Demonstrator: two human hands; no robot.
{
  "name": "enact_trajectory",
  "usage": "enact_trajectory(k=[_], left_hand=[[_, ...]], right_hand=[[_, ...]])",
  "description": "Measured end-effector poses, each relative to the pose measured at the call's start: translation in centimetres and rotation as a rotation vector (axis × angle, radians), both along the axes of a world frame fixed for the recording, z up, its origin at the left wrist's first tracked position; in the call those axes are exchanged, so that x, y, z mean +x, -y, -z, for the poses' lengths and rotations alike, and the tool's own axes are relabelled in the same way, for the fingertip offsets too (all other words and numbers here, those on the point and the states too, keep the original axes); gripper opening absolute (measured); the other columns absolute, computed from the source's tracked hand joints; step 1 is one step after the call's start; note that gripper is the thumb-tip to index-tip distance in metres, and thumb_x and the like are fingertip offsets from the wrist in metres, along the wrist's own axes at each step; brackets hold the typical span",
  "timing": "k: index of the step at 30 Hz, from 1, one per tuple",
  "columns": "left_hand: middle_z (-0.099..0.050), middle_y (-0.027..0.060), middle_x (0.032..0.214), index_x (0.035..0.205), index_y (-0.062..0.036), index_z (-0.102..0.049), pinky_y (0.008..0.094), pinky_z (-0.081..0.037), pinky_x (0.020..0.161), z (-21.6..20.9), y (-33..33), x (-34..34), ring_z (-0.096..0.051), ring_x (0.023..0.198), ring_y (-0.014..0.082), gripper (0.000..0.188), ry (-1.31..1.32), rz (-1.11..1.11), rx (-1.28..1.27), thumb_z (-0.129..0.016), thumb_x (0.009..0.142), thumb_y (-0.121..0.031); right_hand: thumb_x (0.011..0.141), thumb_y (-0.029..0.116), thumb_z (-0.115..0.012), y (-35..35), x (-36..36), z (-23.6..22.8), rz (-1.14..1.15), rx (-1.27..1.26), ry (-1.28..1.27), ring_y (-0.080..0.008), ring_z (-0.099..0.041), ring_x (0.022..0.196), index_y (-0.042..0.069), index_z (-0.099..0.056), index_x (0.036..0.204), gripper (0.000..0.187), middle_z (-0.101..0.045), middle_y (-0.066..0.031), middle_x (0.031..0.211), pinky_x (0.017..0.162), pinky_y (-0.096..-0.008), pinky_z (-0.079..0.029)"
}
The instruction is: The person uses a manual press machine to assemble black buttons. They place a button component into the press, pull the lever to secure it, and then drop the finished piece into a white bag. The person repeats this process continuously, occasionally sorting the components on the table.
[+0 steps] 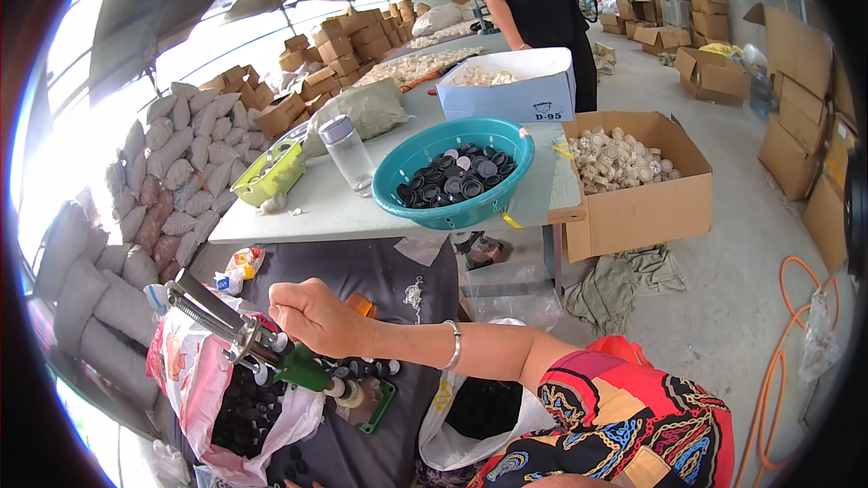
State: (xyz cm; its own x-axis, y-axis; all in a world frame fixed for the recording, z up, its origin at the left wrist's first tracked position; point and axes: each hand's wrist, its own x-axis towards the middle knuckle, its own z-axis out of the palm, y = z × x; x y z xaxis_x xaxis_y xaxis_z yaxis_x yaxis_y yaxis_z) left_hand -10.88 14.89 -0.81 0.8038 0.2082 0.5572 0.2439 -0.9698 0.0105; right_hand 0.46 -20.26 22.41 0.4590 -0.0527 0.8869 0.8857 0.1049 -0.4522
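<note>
warehouse floor, sacks and cartons surrounding white table (307,208). right hand (316,316) closing in fist on metal lever (212,312) of green hand press (303,370), over dark cloth. left hand out of view. risk: press tipping, caps (380,367) scattering from off-centre lever force.

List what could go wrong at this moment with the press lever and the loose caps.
The right hand grips the metal lever of a small green press; the fingers sit close to the mechanism and might get pinched. The pink bag of dark caps sags open beside the press, so caps could spill. The left hand is out of view.
</note>
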Motion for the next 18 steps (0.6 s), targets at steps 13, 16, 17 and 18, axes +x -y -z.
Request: enact_trajectory(k=[13, 16, 17, 18], left_hand=[[-0.059, 0.0241, 0.127, 0.139, 0.0012, -0.046, 0.0482, -0.047, 0.089, 0.23, -0.13, 0.12, -0.061, 0.106, 0.0413, 0.067, 0.01, 0.026, 0.021, -0.061, 0.088, -0.038], [-0.06, 0.0235, 0.126, 0.139, 0.0008, -0.046, 0.0482, -0.047, 0.089, 0.57, -0.53, 0.43, -0.061, 0.106, 0.0403, 0.067, 0.034, 0.03, 0.038, -0.061, 0.087, -0.038], [-0.06, 0.0233, 0.126, 0.139, 0.0006, -0.046, 0.0483, -0.048, 0.089, 0.44, -0.43, 0.27, -0.061, 0.106, 0.04, 0.066, 0.01, 0.013, 0.04, -0.061, 0.087, -0.038], [-0.06, 0.0232, 0.126, 0.139, 0.0004, -0.046, 0.0483, -0.048, 0.088, 0.4, -0.37, -0.02, -0.061, 0.106, 0.0398, 0.066, -0.015, -0.004, 0.043, -0.061, 0.087, -0.037]], right_hand=[[0.093, 0.007, -0.047, 0.17, 0.11, 0.06, 0.01, -0.002, -0.012, -0.0081, -0.04, 0.048, 0.001, -0.039, 0.071, 0.024, -0.04, -0.0027, 0.053, 0.046, -0.03, -0.034], [0.093, 0.007, -0.047, 0.12, 0.11, 0.02, 0.015, -0.008, 0.007, -0.008, -0.04, 0.048, 0.002, -0.039, 0.071, 0.024, -0.04, -0.0028, 0.053, 0.046, -0.0298, -0.034], [0.093, 0.007, -0.047, -0.02, 0.16, 0.49, 0.017, -0.004, -0.007, -0.008, -0.04, 0.048, 0.002, -0.039, 0.071, 0.024, -0.04, -0.0027, 0.053, 0.046, -0.0298, -0.034], [0.093, 0.008, -0.047, -0.08, 0.33, 0.68, 0.007, 0.002, -0.006, -0.0076, -0.041, 0.048, 0.002, -0.039, 0.071, 0.025, -0.04, -0.0023, 0.052, 0.045, -0.0293, -0.034]])
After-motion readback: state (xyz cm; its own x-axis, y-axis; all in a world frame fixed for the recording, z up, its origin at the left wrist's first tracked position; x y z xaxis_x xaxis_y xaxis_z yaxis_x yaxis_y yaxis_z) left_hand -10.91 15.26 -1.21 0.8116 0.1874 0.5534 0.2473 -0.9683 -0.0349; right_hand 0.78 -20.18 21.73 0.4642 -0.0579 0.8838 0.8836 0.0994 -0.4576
